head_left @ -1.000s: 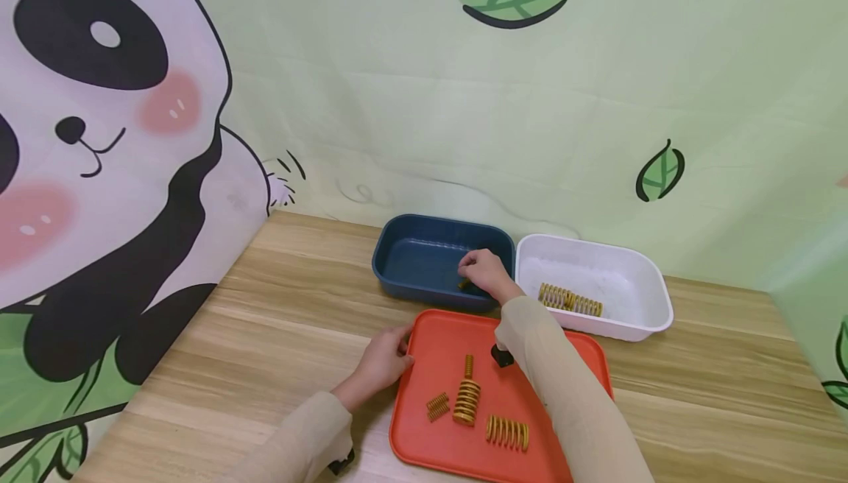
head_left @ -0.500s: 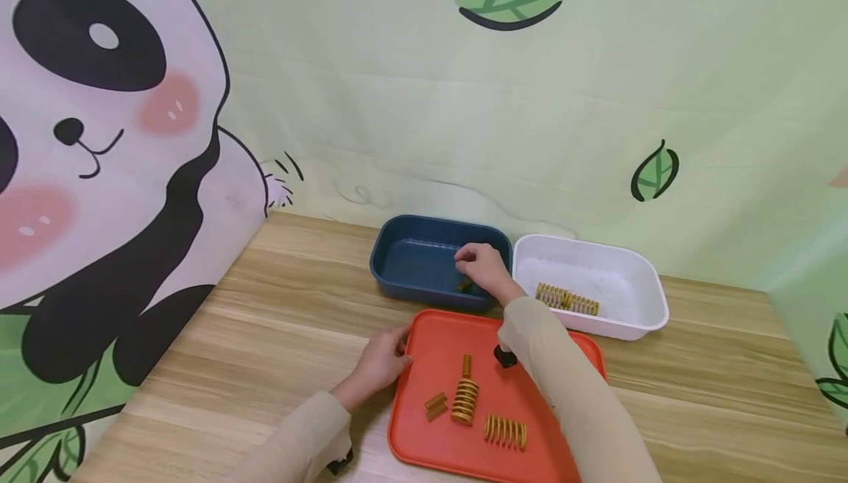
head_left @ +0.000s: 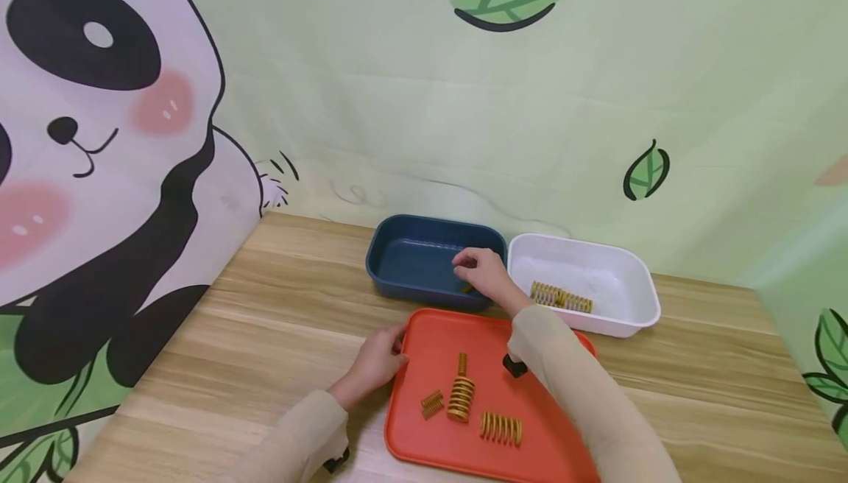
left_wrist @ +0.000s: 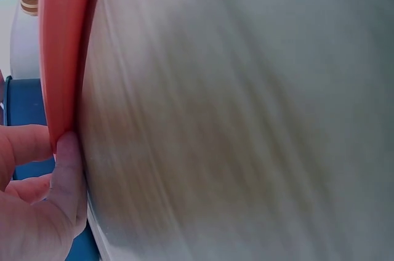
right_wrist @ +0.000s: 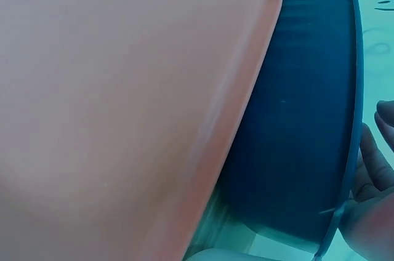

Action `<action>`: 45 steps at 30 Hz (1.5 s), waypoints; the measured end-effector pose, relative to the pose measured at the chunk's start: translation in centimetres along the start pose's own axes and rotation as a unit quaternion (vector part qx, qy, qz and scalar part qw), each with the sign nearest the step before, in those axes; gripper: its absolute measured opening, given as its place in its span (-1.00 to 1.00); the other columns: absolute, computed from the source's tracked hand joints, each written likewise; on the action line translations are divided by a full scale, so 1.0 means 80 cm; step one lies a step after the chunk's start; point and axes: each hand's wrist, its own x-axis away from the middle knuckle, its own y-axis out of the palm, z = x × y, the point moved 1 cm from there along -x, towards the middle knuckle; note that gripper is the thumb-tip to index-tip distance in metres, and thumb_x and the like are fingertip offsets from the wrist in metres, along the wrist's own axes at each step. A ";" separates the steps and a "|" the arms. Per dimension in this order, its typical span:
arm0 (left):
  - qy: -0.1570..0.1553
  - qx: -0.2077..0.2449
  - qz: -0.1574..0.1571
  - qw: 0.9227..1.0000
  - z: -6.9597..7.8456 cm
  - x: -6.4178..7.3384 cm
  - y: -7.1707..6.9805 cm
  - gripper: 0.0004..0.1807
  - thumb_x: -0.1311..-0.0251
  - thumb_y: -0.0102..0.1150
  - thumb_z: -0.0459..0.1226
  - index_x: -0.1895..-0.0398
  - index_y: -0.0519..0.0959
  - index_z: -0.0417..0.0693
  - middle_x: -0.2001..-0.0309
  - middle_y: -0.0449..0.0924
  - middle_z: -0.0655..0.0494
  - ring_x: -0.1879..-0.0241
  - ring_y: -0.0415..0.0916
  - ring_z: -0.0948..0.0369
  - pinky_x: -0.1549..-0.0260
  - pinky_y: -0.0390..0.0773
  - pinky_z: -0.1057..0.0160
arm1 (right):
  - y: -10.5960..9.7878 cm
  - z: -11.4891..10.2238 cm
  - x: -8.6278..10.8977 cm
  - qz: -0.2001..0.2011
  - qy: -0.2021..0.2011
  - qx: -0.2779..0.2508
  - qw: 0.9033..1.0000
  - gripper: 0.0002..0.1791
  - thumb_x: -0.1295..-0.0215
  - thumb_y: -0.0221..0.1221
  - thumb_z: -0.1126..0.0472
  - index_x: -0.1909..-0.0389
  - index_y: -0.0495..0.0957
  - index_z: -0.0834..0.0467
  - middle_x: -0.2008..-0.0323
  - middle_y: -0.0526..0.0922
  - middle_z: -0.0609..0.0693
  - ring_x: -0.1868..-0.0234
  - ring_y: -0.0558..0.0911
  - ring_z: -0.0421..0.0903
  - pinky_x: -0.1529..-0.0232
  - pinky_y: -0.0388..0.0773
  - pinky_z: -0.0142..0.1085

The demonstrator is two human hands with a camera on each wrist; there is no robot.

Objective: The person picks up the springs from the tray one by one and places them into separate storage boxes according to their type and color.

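Observation:
My left hand (head_left: 376, 359) grips the left rim of the red tray (head_left: 433, 332); in the left wrist view its thumb (left_wrist: 69, 168) lies against the outer side. Over the right part of the dark blue bin (head_left: 411, 266) hovers my right hand (head_left: 489, 275), fingers loosely bent and thumb apart. Beneath it shows a bit of a yellow spring (head_left: 467, 288), mostly hidden by the hand. On the tray lie a thick upright-pointing spring (head_left: 461, 399), a thin spring (head_left: 462, 363) at its far end, small springs (head_left: 433, 404) to the left and another thick spring (head_left: 501, 428) nearer me.
Right of the blue bin stands a white bin (head_left: 619, 284) holding thick yellow springs (head_left: 576, 302) along its near wall. Both bins stand against a printed cloth backdrop (head_left: 371, 100), behind the tray on the wooden table (head_left: 265, 321).
The head view has shifted slightly. My right hand has dipped a little over the blue bin, covering more of the spring below it. The left hand stays on the tray rim.

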 end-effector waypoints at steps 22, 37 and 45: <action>0.020 -0.039 0.010 0.999 0.004 0.001 -0.001 -0.52 0.18 0.20 -0.48 0.05 0.46 -0.36 0.54 0.43 0.03 0.51 0.34 0.20 0.48 0.36 0.29 | -0.010 0.003 0.037 -0.015 -0.007 -0.027 1.000 -0.79 -0.13 0.11 0.28 0.21 0.53 0.26 0.29 0.59 0.08 0.29 0.52 -0.07 0.20 0.51 -0.26; 0.019 -0.047 0.007 0.999 0.003 0.000 0.001 -0.54 0.17 0.20 -0.48 0.06 0.47 -0.37 0.50 0.45 0.01 0.48 0.36 0.19 0.46 0.39 0.27 | -0.014 -0.001 0.064 -0.042 -0.059 -0.039 0.997 -0.85 -0.12 0.13 0.29 0.28 0.55 0.22 0.35 0.59 0.06 0.39 0.48 -0.15 0.32 0.46 -0.39; 0.023 -0.051 0.007 0.998 0.003 0.001 0.002 -0.54 0.17 0.21 -0.47 0.06 0.46 -0.36 0.49 0.44 0.01 0.47 0.35 0.18 0.46 0.38 0.27 | -0.007 0.002 0.073 -0.115 -0.067 -0.041 0.990 -0.79 -0.12 0.13 0.31 0.22 0.53 0.31 0.31 0.59 0.14 0.36 0.49 -0.15 0.29 0.45 -0.41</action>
